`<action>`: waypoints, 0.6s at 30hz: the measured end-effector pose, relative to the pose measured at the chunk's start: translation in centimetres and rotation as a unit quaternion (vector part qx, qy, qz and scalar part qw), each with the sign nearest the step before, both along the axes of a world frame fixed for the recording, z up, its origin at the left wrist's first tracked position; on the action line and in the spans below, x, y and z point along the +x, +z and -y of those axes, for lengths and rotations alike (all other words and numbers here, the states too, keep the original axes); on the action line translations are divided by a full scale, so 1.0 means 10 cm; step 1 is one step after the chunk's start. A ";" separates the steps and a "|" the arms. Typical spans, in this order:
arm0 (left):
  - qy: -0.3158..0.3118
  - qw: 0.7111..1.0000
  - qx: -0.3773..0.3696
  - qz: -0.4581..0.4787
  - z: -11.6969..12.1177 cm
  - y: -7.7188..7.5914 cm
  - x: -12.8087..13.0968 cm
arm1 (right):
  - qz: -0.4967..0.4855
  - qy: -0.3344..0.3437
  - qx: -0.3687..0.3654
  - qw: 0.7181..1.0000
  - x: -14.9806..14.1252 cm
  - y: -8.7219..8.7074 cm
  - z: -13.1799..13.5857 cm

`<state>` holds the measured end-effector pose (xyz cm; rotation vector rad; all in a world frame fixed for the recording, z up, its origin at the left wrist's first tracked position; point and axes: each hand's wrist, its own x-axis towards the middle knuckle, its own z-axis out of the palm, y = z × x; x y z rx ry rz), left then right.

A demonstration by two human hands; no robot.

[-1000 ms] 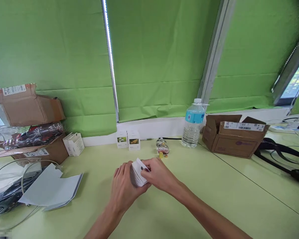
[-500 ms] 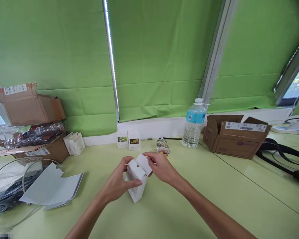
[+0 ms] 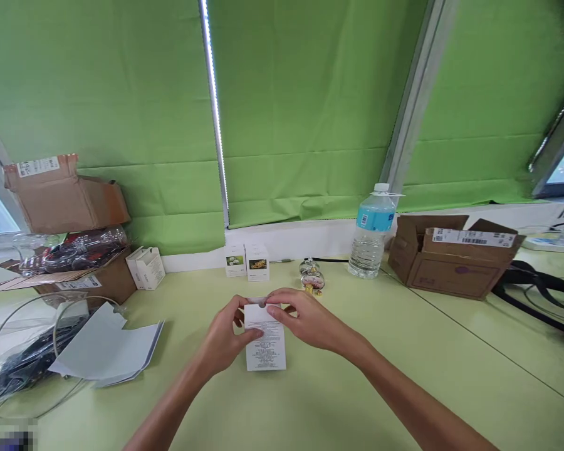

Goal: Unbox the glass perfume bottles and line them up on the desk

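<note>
A small white carton (image 3: 266, 351) with printed text on its facing side stands upright on the table between my hands. My left hand (image 3: 225, 335) grips its left side, thumb lying across the printed face. At the top right edge, my right hand (image 3: 305, 316) pinches the carton with thumb and fingers. The lid looks folded down, with a round notch at the top edge between my hands; what the carton contains is hidden. Just behind my right hand stand small shiny round jars (image 3: 313, 277) with gold-coloured bits by them.
Two similar white cartons (image 3: 257, 263) with plant pictures stand by the wall. A water bottle (image 3: 371, 232) and an open cardboard box (image 3: 454, 257) are at the right. Left are white cartons (image 3: 146, 268), stacked cardboard boxes (image 3: 70, 197), papers (image 3: 108, 344) and a bagged cable (image 3: 28, 357).
The carton has turned so its printed side faces me and stands more upright. Its raised top flap has been folded down. The camera view has shifted slightly.
</note>
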<state>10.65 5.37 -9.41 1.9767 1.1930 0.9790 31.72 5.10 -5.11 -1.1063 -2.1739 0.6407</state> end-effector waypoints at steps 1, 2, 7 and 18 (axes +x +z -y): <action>0.023 1.000 0.019 -0.008 -0.01 -0.03 0.01 | 0.013 -0.003 0.007 1.000 0.01 0.04 0.03; 0.042 0.998 0.035 -0.015 -0.02 -0.06 0.02 | 0.025 -0.012 0.019 0.999 0.01 0.06 0.06; 0.067 0.995 0.065 -0.047 -0.05 -0.12 0.00 | 0.105 -0.045 0.097 0.989 -0.02 0.09 0.19; 0.002 0.996 0.068 -0.057 -0.02 0.01 -0.08 | 0.180 -0.022 0.114 0.977 -0.11 0.03 0.28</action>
